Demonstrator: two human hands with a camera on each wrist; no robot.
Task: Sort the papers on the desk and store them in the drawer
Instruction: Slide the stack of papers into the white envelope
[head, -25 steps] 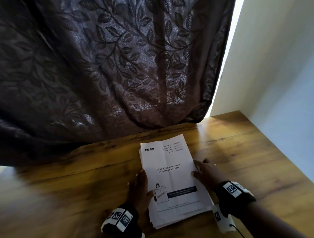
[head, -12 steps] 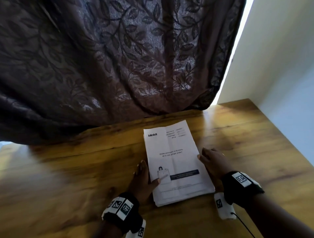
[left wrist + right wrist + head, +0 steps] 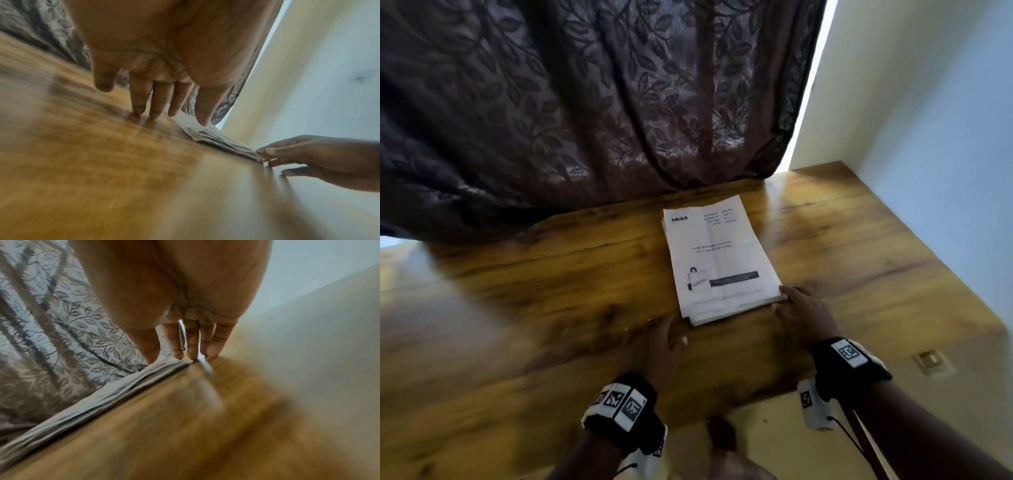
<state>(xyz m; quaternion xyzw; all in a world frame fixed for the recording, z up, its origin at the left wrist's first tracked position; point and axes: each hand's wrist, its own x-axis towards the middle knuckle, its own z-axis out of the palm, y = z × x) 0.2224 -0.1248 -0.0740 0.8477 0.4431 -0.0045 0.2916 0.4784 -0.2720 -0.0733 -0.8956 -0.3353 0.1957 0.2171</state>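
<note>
Nearest, the left hand (image 3: 654, 346) lies flat on the wooden desk (image 3: 558, 308), its fingers (image 3: 139, 100) straight, their tips on the wood just short of the near-left corner of the stack of papers (image 3: 719, 260); it holds nothing. Just beyond, the right hand (image 3: 804, 317) has its fingers (image 3: 192, 344) straight and close together, tips touching the stack's near-right corner, gripping nothing. The stack lies flat mid-desk, its edges roughly squared, the top sheet printed "blinkit" with a small drawing low on the page. Behind the desk hangs a dark leaf-patterned curtain (image 3: 585, 102), with a pale wall (image 3: 928, 102) to its right
</note>
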